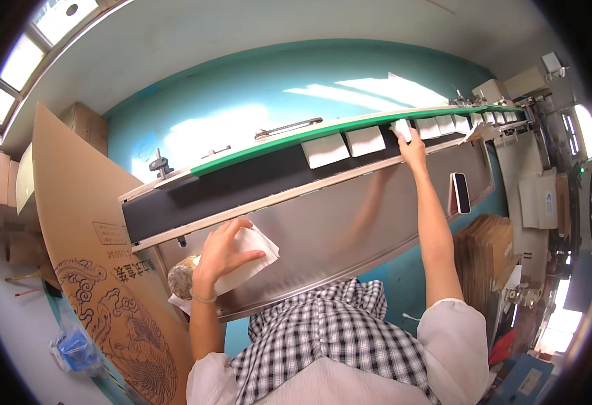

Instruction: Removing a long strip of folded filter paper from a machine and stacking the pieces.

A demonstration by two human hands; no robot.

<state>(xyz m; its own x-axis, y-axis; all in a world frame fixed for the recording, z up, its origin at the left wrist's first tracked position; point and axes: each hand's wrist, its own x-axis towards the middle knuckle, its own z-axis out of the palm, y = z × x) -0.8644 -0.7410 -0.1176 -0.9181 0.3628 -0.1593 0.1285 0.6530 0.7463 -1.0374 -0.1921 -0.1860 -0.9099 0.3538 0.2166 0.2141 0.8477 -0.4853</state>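
Note:
On the steel tabletop point(323, 229) at the left, my left hand point(223, 253) is placed over a stack of folded white tissue-like sheets point(262, 244). Its thumb lies across the top and its fingers reach the far edge; the palm hides part of the stack. My right hand point(413, 147) is stretched out to the conveyor, pinching a small folded white sheet point(400, 128) above the dark belt point(228, 185). Two flat white pieces lie on the belt to its left, the nearer one a white square point(367, 141). Several more sit in a row to its right.
A green rail point(255, 156) runs along the conveyor's far side. A phone point(460, 193) lies on the steel at the right. A roundish, plastic-wrapped item point(180, 280) is beside my left wrist. Large cardboard point(100, 256) stands at left; stacked flat cartons point(481, 260) stand at right.

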